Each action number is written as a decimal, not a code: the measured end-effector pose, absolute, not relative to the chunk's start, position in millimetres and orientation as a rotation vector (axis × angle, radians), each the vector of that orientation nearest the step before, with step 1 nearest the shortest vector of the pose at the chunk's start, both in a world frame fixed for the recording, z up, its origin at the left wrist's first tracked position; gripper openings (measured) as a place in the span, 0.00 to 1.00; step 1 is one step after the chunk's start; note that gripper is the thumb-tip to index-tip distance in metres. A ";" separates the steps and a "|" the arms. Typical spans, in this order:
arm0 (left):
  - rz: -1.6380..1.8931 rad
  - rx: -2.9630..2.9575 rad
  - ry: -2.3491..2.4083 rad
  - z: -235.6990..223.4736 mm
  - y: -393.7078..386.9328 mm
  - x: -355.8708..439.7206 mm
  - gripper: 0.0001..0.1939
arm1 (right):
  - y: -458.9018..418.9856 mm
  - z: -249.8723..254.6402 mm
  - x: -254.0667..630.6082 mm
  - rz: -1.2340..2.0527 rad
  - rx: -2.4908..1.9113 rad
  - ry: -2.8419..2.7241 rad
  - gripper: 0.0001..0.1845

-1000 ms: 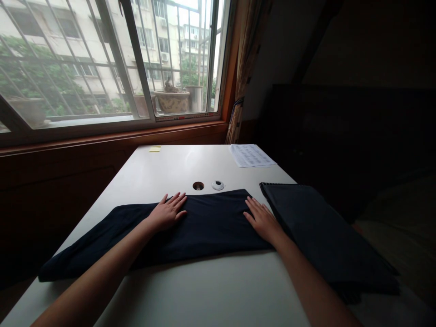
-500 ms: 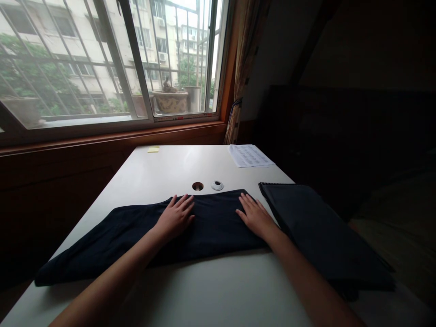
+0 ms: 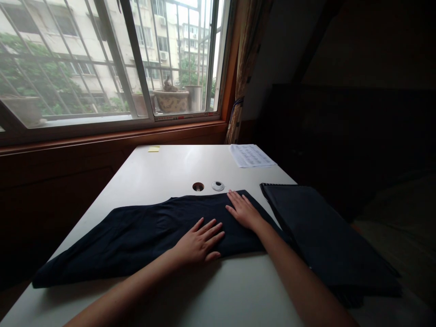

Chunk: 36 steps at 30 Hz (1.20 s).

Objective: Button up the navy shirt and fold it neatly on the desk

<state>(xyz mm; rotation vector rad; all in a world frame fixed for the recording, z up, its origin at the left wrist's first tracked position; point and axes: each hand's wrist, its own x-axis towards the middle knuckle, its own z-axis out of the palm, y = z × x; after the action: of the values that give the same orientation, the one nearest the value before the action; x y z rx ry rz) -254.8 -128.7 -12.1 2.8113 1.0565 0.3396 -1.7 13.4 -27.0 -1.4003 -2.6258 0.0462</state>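
A folded dark navy garment [image 3: 136, 231], perhaps trousers, lies lengthwise across the white table [image 3: 170, 168]. My left hand [image 3: 200, 240] rests palm down on its lower middle, with the fingers spread. Farther right and higher up, my right hand [image 3: 243, 210] lies flat on the cloth near its upper right edge. Neither hand grips anything. Light wrinkles run over the cloth left of my hands, and its left end tapers toward the table's edge.
Right of the garment lies a large dark spiral-bound pad [image 3: 316, 231]. Printed papers [image 3: 252, 156] and a yellow sticky note [image 3: 154, 149] are at the far edge. A cable hole [image 3: 198, 186] and a round white cover [image 3: 218, 185] sit beyond the cloth. Behind is a barred window [image 3: 170, 59].
My left hand has slid right and toward me over the cloth, from its upper middle to its lower middle. My right hand has shifted a little left and away from me.
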 end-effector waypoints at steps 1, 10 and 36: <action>0.331 2.810 1.067 -11.4 -127.6 -255.1 0.33 | 15.5 -27.0 1.2 0.048 -1.415 -2.619 0.34; 0.118 2.672 1.662 -5.1 -81.6 -325.2 0.34 | 19.7 -30.4 4.9 0.046 -1.451 -2.596 0.36; -0.071 2.151 2.306 -15.2 -124.3 -533.3 0.33 | 27.8 -36.9 52.0 -0.047 -1.633 -2.503 0.34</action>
<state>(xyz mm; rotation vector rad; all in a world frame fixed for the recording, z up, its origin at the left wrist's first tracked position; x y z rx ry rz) -533.3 -124.3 -15.2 2.1514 2.3062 -0.0709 52.0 27.8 -36.9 -1.6327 -2.5033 -0.0474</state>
